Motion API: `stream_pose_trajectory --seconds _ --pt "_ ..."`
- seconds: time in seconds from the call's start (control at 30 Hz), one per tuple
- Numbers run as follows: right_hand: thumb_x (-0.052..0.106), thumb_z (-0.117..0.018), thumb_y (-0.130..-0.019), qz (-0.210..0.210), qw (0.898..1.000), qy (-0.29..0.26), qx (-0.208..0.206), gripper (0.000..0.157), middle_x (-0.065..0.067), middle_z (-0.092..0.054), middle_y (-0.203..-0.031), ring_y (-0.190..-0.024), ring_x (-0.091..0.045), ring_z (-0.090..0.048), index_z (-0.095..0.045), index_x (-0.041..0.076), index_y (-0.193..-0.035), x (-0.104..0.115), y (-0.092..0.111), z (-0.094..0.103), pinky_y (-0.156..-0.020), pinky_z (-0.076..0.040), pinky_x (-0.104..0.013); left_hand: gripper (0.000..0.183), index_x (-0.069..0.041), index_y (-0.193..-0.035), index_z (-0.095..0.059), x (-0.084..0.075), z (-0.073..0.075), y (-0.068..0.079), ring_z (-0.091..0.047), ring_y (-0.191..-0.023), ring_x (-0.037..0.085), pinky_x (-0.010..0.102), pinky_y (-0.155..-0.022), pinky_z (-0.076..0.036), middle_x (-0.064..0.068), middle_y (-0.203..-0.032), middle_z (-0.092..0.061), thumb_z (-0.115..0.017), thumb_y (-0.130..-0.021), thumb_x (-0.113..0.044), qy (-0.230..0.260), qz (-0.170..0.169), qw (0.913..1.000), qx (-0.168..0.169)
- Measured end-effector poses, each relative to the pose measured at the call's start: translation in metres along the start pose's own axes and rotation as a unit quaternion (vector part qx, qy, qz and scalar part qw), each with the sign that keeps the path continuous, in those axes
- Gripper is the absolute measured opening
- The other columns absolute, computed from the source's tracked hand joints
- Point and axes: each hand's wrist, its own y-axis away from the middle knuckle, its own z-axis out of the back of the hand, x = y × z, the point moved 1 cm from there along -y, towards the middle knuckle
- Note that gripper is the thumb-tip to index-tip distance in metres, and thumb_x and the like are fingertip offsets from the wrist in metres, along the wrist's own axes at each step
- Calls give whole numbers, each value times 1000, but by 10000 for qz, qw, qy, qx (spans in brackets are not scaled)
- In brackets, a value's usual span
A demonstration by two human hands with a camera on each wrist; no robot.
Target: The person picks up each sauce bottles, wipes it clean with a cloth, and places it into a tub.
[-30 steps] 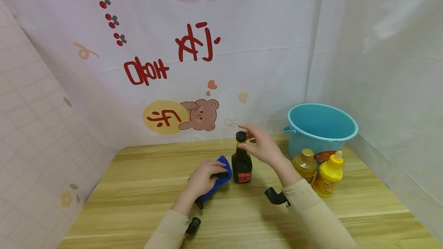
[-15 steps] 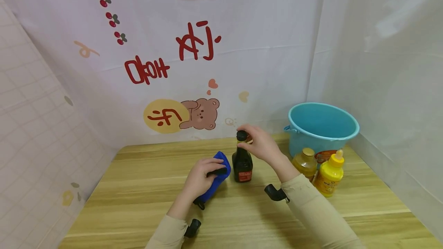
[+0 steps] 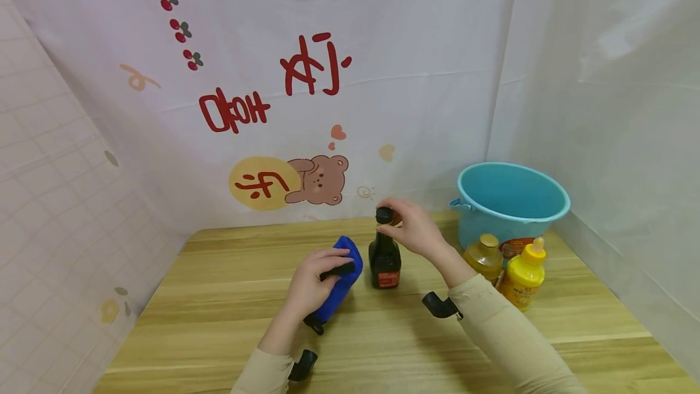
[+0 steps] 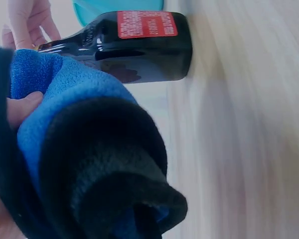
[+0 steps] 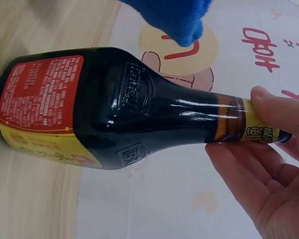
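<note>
A dark soy sauce bottle (image 3: 385, 257) with a red and yellow label stands upright on the wooden table. My right hand (image 3: 418, 233) holds it by the neck, just under the black cap, thumb and fingers on either side in the right wrist view. To its left, my left hand (image 3: 312, 281) grips a folded blue cloth (image 3: 341, 290) with black edging. The cloth hangs close over the table, its upper end near the bottle. In the left wrist view, the blue cloth (image 4: 84, 89) partly covers the bottle (image 4: 149, 55) and hides most of the left fingers.
At the back right stands a light blue bucket (image 3: 471, 230). In front of it are a squat bottle with a gold cap (image 3: 484, 257) and a yellow squeeze bottle (image 3: 522, 278). A printed white curtain (image 3: 415, 108) hangs behind the table.
My right fingers have come in from beside the bottle and taken hold of its neck. My left hand has shifted slightly left with the cloth, whose upper end has risen.
</note>
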Motion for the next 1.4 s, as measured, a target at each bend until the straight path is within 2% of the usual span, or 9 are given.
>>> stream_pose_trajectory --seconds 0.2,0.3,0.5,0.67,0.83,1.0,1.1,1.27,1.4 --pt "16 -81 -83 -101 9998 -99 -155 41 -9 -66 -105 -82 -20 -64 -66 5 -120 0 8 4 -72 -56 -39 43 -13 -109 -78 -2 6 1 -59 -120 22 45 -101 -48 -2 -123 -68 -73 -78 16 240 326 9991 -128" --pt "15 -81 -83 -166 9994 -209 -215 43 -11 -66 -109 -83 -22 -66 -66 5 -122 0 11 10 -72 -57 -40 44 -12 -110 -78 -3 10 0 -59 -121 23 45 -101 -48 -2 -123 -68 -73 -77 17 360 425 9980 -294" --pt "13 -80 -84 6 9986 -134 -503 42 -13 -66 -110 -85 -23 -66 -66 2 -122 2 12 34 -73 -57 -41 43 -9 -111 -77 -7 16 -4 -59 -121 23 44 -98 -50 -3 -122 -68 -73 -77 17 538 522 9952 -623" --pt "14 -79 -85 37 9973 -72 -725 41 -15 -65 -112 -85 -25 -65 -66 4 -123 10 7 67 -72 -58 -43 43 -10 -111 -78 -12 16 -8 -58 -122 18 40 -100 -49 -7 -122 -68 -73 -78 16 665 689 9931 -679" --pt "11 -79 -85 140 9946 87 -1027 37 -12 -67 -107 -83 -24 -66 -67 5 -119 16 5 107 -69 -57 -41 42 -11 -110 -78 -17 9 -11 -59 -121 17 39 -100 -49 -7 -121 -68 -72 -78 16 723 550 9935 -683" --pt "12 -79 -86 1 9922 182 -1231 36 -9 -69 -98 -83 -18 -64 -67 7 -120 21 6 150 -71 -48 -31 42 -10 -109 -78 -22 0 -12 -60 -118 19 43 -100 -49 -5 -120 -69 -72 -77 17 735 268 9950 -624" --pt "13 -79 -86 -265 9895 174 -1411 37 -3 -67 -95 -81 -7 -60 -68 8 -121 23 9 177 -72 -44 -23 43 -11 -108 -78 -25 -5 -11 -60 -119 19 44 -101 -48 -5 -121 -69 -71 -77 17 700 187 9959 -547" --pt "6 -78 -84 -464 9810 -27 -1882 38 18 -61 -88 -76 5 -57 -67 4 -121 17 13 215 -66 -43 -8 43 -12 -108 -79 -28 -10 -10 -59 -120 19 43 -101 -47 -4 -121 -69 -72 -77 17 554 78 9978 -362" --pt "1 -76 -84 -539 9744 -134 -2178 37 21 -59 -85 -73 5 -57 -68 5 -120 8 18 239 -63 -45 -5 43 -12 -108 -79 -29 -12 -9 -59 -118 21 42 -100 -49 -2 -121 -69 -73 -76 16 388 -88 9989 -234"
